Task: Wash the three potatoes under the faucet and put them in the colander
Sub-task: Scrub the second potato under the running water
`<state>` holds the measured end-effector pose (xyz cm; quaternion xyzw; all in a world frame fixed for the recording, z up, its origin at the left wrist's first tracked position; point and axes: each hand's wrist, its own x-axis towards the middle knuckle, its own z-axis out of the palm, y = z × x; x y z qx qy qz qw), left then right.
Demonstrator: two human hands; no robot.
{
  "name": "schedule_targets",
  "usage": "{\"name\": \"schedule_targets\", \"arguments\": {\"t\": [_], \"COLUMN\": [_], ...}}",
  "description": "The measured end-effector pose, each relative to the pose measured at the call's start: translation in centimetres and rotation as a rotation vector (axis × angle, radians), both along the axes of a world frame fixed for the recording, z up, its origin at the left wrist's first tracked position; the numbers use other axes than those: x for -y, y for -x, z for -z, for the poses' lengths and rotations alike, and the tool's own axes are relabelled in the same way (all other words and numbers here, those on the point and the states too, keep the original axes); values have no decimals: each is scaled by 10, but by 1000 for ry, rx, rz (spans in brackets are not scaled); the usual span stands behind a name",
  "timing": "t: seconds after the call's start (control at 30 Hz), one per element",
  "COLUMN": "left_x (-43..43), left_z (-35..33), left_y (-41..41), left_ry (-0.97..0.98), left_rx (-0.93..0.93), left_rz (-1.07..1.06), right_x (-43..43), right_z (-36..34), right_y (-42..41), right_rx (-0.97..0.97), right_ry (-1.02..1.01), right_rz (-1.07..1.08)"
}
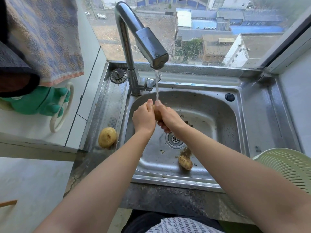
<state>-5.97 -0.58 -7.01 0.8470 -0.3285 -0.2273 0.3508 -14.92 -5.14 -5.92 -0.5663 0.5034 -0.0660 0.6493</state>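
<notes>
Water runs from the steel faucet (152, 47) onto a potato (157, 113) that I hold over the sink basin (210, 115). My left hand (143, 117) and my right hand (168, 117) are both closed around it, so little of it shows. A second, clean-looking yellow potato (107, 137) lies on the sink's left ledge. A third, dirty potato (185, 162) rests in the basin near its front edge, beside some mud. The pale green colander (286, 165) stands at the sink's right front corner, partly hidden by my right forearm.
The drain (175, 140) sits in the basin's middle with dirt scattered around it. A strainer plug (118, 75) lies on the back left ledge. Towels (43, 39) and a green rubber glove (40, 103) hang at the left. A window lies directly behind the sink.
</notes>
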Motion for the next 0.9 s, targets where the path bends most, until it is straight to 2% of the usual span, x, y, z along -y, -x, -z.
{"name": "schedule_targets", "arguments": {"t": [0.13, 0.23, 0.37, 0.47, 0.53, 0.67, 0.73, 0.8, 0.9], "left_x": [-12, -8, -4, -6, -7, -2, 0, -1, -3], "left_z": [-1, -3, -5, -7, -9, -13, -14, -15, -13], "left_y": [4, 3, -1, 6, 9, 1, -2, 3, 8], "left_ry": [129, 28, -137, -139, -132, -245, -274, -258, -215], "left_rx": [41, 32, -78, -62, -40, -42, -40, -27, -17], "left_rz": [218, 73, -152, -119, -115, -171, -163, -137, -115], "right_x": [5, 3, -2, 0, 3, -7, -10, -8, -3], "right_z": [-2, -4, 5, 12, 12, 6, 9, 11, 8], "right_y": [-1, -3, -5, -10, -11, 2, 5, -2, -8], "right_rx": [-144, -29, 158, 136, 87, 282, 296, 264, 263], "right_ry": [-52, 29, 144, 235, 220, 46, 85, 176, 119], "right_rz": [99, -2, -89, 34, 114, -64, -83, 7, 129]}}
